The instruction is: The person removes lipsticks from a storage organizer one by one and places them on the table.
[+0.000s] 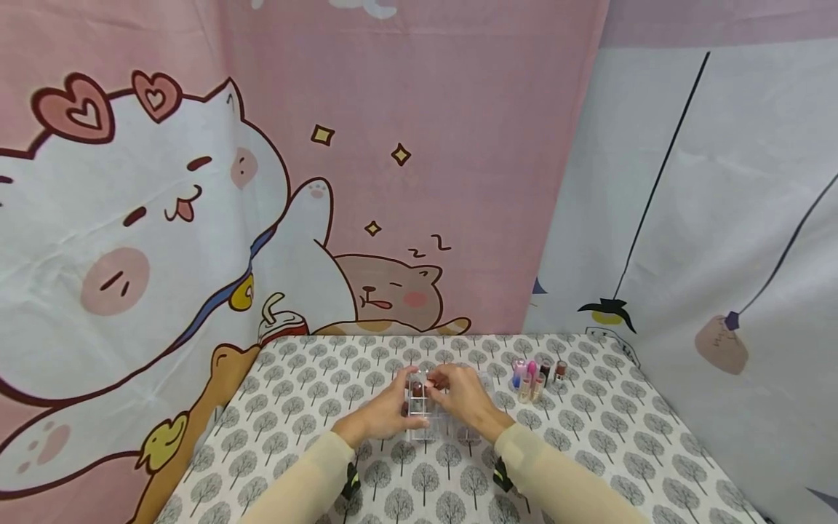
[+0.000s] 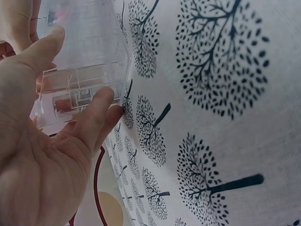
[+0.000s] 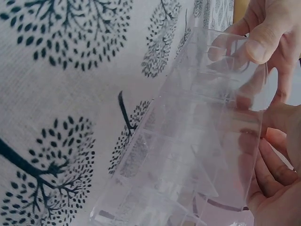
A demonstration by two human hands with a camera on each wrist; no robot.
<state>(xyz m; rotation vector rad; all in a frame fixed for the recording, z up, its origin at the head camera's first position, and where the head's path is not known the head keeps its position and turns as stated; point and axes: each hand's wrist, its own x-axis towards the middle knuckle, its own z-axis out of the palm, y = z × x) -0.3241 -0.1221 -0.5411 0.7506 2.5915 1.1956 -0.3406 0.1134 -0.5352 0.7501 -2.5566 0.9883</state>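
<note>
A clear plastic organizer box (image 1: 419,435) with divided compartments stands on the table between both hands. My left hand (image 1: 382,413) grips its left end, thumb at the near side and fingers round the far side. In the left wrist view, a lipstick tube (image 2: 66,104) with a clear part shows through the wall of an end compartment. My right hand (image 1: 463,393) reaches over the box with curled fingers at the top of the left compartments. Its fingertips pinch a small reddish-brown lipstick (image 1: 430,383), mostly hidden by the fingers.
To the right of the box stands a group of small cosmetics: a brown-capped tube (image 1: 560,370), a black tube (image 1: 545,371), pale lipsticks (image 1: 525,390) and a pink item (image 1: 532,370). A tree-print cloth (image 1: 425,477) covers the table, with printed curtains behind.
</note>
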